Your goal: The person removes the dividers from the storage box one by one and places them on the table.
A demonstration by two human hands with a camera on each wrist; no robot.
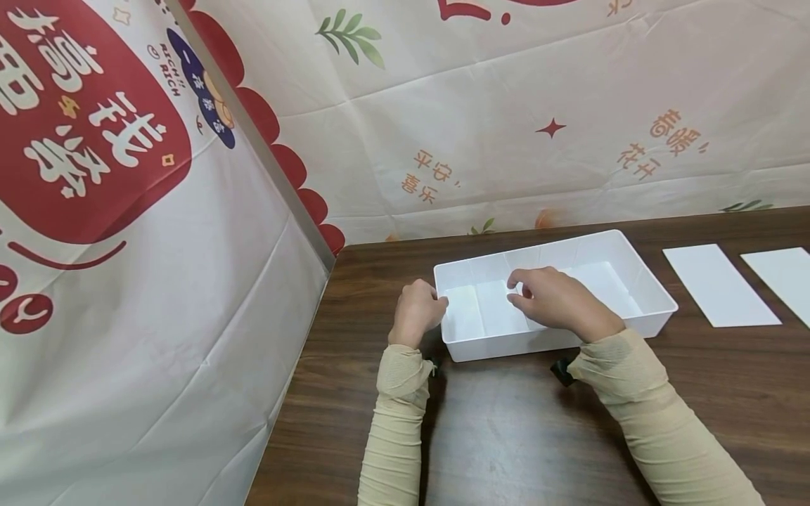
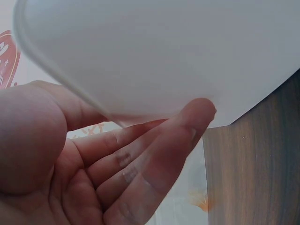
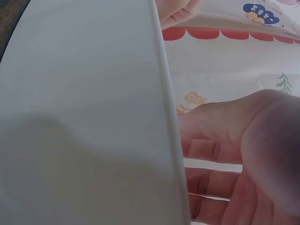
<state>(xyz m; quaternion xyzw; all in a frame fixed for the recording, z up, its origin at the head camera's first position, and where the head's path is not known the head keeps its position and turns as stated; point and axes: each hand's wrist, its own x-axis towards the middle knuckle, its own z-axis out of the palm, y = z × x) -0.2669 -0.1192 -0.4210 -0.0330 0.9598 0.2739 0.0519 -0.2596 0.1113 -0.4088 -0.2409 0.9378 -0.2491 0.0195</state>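
A white rectangular plastic box, open at the top, sits on the dark wooden table. At its left end my left hand pinches the wall, thumb over the rim and fingers against the outside; the left wrist view shows a fingertip on the wall. My right hand reaches over the near wall into the box's middle. Thumb and index finger there are bent and apart, with nothing seen between them. In the right wrist view the near wall hides those fingertips. Pale rectangular sections show on the box's floor at the left.
Two white rectangular cards, one nearer and one at the frame's edge, lie on the table right of the box. A printed white cloth hangs behind the table, and another hangs along the left side.
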